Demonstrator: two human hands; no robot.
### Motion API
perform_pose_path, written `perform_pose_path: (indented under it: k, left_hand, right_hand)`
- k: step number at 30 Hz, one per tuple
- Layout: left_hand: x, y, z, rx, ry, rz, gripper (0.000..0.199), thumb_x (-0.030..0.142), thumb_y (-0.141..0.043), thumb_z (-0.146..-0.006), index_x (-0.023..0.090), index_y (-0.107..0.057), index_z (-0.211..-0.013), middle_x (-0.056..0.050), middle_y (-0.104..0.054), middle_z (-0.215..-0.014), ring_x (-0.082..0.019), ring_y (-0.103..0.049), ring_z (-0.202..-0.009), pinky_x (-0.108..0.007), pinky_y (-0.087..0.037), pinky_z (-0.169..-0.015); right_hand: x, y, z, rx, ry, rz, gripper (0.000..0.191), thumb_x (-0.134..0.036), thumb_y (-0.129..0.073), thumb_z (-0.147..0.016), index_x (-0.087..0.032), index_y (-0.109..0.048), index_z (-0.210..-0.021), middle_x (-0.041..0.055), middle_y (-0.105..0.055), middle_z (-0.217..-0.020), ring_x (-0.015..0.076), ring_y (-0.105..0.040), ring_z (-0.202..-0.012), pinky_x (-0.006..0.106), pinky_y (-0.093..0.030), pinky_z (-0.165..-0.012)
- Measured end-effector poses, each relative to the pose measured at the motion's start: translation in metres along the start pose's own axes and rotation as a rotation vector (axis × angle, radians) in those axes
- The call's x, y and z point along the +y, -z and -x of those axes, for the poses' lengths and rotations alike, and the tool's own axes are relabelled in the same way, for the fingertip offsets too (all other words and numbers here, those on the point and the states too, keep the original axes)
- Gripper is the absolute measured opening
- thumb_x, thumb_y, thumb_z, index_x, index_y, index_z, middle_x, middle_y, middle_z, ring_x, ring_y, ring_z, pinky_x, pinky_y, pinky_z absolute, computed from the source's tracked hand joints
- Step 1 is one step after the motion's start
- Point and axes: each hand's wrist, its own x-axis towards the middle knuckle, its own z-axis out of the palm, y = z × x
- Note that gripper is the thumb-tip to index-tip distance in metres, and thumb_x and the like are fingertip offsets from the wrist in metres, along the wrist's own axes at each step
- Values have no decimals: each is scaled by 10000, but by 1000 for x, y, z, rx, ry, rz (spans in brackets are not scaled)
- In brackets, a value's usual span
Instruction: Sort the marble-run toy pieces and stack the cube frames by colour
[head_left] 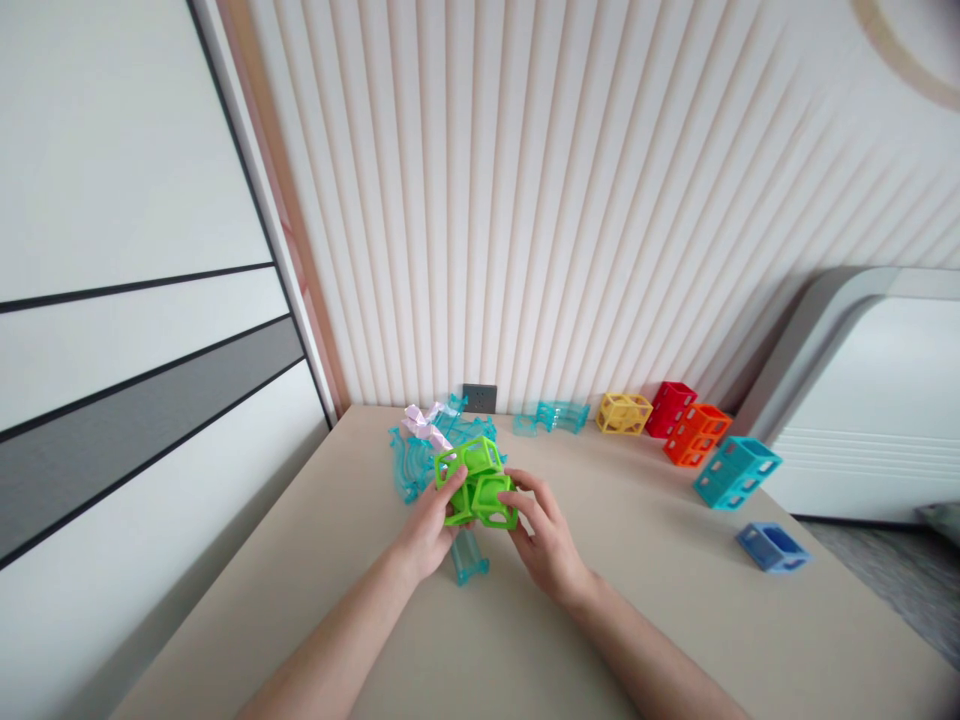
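Observation:
Several bright green open-frame cube blocks [474, 482] are held together in a cluster above the table. My left hand [431, 525] grips their left side, with the thumb laid over the front. My right hand [546, 530] has its fingers and thumb closed around the block at the lower right. Beneath the blocks, a clear teal track piece [469, 560] lies on the table, partly hidden by my left hand. Behind them is a pile of clear teal track pieces [412, 465], with crumpled pale pink paper [427, 428] on top.
Along the table's [600, 500] right side stand a yellow block [623, 413], a red block [670, 409], an orange block [696, 435], a teal block [737, 473] and a blue block [773, 548]. More teal track [562, 416] lies by the wall, right of a dark socket [479, 398].

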Motion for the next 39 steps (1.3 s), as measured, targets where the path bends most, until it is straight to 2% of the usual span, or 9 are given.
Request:
perform_pose_path:
  k: [5,10,15,20,23,27,30,34,39]
  left_hand:
    - [-2,1,0,-41,33,3,442,496,-878,-656,185,-718,-926,-22,-726,-753,-151,-630,-608,-251,-433,-516]
    - [-6,2,0,-75,66,6,433,499,-873,-666,184,-715,-916,-34,-718,-748,-161,-623,-594,-259,-413,-498]
    - [-6,2,3,-114,72,9,460,467,-902,-637,193,-705,-950,-32,-729,-779,-166,-643,-631,-258,-444,-528]
    - [1,-3,5,-66,-50,-12,569,405,-916,-634,234,-661,-1114,-29,-767,-928,-175,-700,-746,-247,-470,-580]
    - [4,-5,4,-33,-142,-32,656,380,-920,-633,252,-621,-1204,-41,-774,-1032,-211,-730,-879,-287,-526,-711]
    - [1,-3,2,-1,-228,-70,667,359,-923,-628,240,-605,-1201,-67,-761,-1119,-250,-732,-976,-370,-546,-875]
    - [-3,0,1,-33,-234,-155,626,352,-909,-647,233,-604,-1181,-77,-764,-1093,-265,-737,-957,-390,-565,-847]
    - [-6,1,2,-87,-216,-210,598,311,-902,-650,235,-618,-1171,-67,-764,-1082,-263,-731,-972,-381,-571,-847]
    - [-6,-2,2,-123,-250,-193,710,237,-896,-638,263,-584,-1275,-62,-721,-1215,-261,-680,-1121,-359,-541,-951]
  right_hand:
    - [-1,6,-3,-45,58,79,471,-41,-496,-926,-346,-597,-1270,96,-623,-1308,245,-603,-1177,417,-540,-921]
    - [-1,13,-6,-101,76,89,421,-91,-488,-958,-352,-616,-1262,85,-648,-1324,254,-595,-1195,446,-516,-949]
    - [-2,13,-6,-55,71,83,509,-46,-489,-930,-371,-599,-1306,82,-628,-1343,252,-590,-1202,432,-519,-941]
    - [-3,6,-7,71,-117,-13,546,-36,-426,-926,-316,-538,-1381,105,-584,-1355,243,-554,-1272,444,-493,-1026]
    - [-5,4,-9,111,-242,-114,483,-75,-402,-940,-272,-558,-1352,111,-603,-1309,236,-577,-1237,442,-490,-1040]
    - [-6,2,-11,76,-481,-263,357,-284,-471,-994,-231,-587,-1327,124,-650,-1257,245,-652,-1089,410,-557,-922]
    - [-6,0,-12,9,-627,-401,463,-469,-514,-982,-205,-589,-1356,129,-698,-1221,266,-678,-1059,426,-568,-909]
    - [-10,3,-17,-37,-725,-581,572,-622,-562,-922,-207,-656,-1304,108,-745,-1141,298,-685,-1051,460,-561,-933]
    - [-13,5,-25,-39,-753,-702,554,-662,-610,-871,-213,-735,-1169,70,-762,-1068,275,-697,-935,415,-573,-857]
